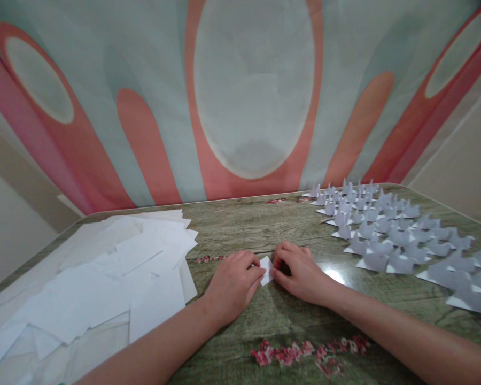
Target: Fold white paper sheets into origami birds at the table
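A small folded piece of white paper (266,270) is between my two hands, low over the middle of the table. My left hand (237,280) pinches its left edge between thumb and fingers. From the other side, my right hand (299,271) grips the right edge with curled fingers. The fingertips hide both side corners of the paper, so its exact folds cannot be made out.
Loose white paper sheets (104,278) lie in an overlapping pile on the left. Many folded white paper figures (374,256) stand in rows on the right. The wood-patterned tabletop (224,230) has pink flower prints (288,353). A patterned backdrop (252,184) rises behind.
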Demonstrator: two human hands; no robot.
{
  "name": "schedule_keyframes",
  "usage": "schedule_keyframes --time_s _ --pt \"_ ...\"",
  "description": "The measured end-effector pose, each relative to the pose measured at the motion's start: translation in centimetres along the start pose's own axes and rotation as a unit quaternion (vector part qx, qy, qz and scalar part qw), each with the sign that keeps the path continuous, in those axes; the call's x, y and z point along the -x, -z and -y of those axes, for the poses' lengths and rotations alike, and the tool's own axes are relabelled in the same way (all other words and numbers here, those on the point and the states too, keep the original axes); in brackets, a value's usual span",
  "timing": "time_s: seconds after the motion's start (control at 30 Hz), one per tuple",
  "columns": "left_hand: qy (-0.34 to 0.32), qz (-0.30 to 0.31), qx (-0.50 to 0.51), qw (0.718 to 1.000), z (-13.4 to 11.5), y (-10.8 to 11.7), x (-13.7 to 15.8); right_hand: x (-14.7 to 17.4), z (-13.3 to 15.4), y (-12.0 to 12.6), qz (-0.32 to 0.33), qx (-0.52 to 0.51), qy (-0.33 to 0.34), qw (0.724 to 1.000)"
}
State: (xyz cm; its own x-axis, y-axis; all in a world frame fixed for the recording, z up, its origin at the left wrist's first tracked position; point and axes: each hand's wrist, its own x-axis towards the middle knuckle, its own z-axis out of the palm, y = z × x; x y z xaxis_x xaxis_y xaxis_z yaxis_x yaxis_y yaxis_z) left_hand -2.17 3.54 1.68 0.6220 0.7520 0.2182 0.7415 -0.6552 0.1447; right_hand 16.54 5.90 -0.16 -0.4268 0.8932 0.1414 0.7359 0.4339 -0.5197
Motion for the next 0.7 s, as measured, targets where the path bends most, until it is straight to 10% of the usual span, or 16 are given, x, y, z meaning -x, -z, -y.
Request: schedule_keyframes --time_s 0.7 --pt "-0.055 -0.011 -0.124 0.991 -1.1 -0.8 0.4 0.0 0.1 -0.1 -0.002 -0.008 -0.005 1.0"
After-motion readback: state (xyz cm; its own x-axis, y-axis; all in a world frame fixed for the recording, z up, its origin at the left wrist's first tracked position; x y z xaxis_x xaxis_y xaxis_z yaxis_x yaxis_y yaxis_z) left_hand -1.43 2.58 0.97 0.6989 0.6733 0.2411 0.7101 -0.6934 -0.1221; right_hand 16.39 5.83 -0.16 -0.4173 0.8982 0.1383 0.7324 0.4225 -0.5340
